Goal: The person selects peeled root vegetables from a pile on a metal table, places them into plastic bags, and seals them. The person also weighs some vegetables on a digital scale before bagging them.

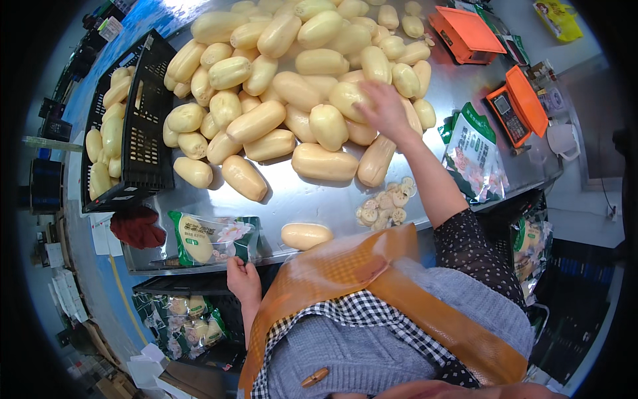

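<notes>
My left hand (244, 282) pinches the lower right edge of a green-and-clear printed plastic pouch (207, 247), which lies at the table's front edge. A pale lotus root segment shows through its window. My right hand (386, 107) reaches into a large heap of peeled lotus root segments (326, 162). Its thumb and fingers close around the right end of one plump lotus root segment (347, 101). A single lotus root segment (305, 236) lies apart near my apron. Right of it is a small pile of lotus root slices (386, 204).
A black plastic crate (149, 124) holding lotus roots stands left, near a dark red glove (138, 228). On the right are flat printed pouches (473, 154) and two orange scales (466, 35). Crates with filled pouches (189, 319) sit below the metal table's edge.
</notes>
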